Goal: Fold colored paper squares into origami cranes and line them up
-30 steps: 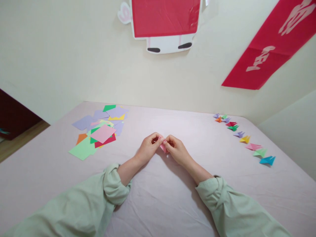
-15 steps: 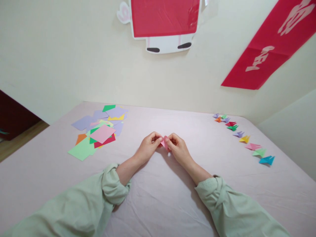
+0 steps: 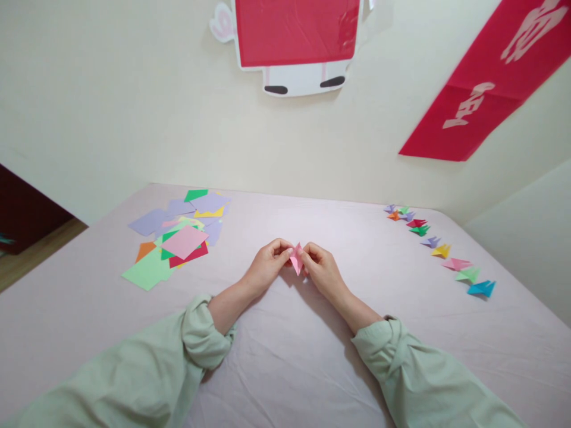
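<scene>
Pale surface (image 3: 276, 362) | folded pink paper (image 3: 297, 261) at centre between left hand (image 3: 267, 263) and right hand (image 3: 323, 268), each pinching one side | probably light, easily creased; best held by its folded edges

- Folded piece (image 3: 296, 264) between the fingers (image 3: 307, 260): thin matt paper, sharply creased.
- Sheets (image 3: 184, 242) left of the fingers: smooth, matt paper.
- Folded shapes (image 3: 482, 289) right of the fingers: crisp matt paper.
- Counter (image 3: 285, 362) beneath the fingers: matt cloth covering, lightly wrinkled.
- Sleeves (image 3: 134, 371) behind the fingers: soft matt cloth.
- Cutout (image 3: 294, 32) beyond the fingers: smooth, slightly glossy front.
</scene>
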Action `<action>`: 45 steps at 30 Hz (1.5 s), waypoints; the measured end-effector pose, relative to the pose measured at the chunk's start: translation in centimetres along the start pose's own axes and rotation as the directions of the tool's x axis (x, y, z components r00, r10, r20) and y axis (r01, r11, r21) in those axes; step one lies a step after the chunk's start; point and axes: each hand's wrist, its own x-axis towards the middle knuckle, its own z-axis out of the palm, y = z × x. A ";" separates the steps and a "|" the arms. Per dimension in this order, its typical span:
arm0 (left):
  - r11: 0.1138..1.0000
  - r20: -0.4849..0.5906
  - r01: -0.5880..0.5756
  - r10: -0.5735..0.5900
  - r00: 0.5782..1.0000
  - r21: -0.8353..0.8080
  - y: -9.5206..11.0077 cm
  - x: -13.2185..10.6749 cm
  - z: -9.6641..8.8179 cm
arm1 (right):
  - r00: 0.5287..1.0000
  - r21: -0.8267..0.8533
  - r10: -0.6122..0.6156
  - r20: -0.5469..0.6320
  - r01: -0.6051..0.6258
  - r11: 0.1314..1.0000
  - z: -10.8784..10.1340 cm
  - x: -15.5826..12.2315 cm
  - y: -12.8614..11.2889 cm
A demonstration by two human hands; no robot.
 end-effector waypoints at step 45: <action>0.996 -0.030 0.061 -0.063 0.998 -0.062 0.2 -0.2 0.4 | 0.999 -0.033 -0.047 0.009 0.047 0.998 0.1 -0.2 0.1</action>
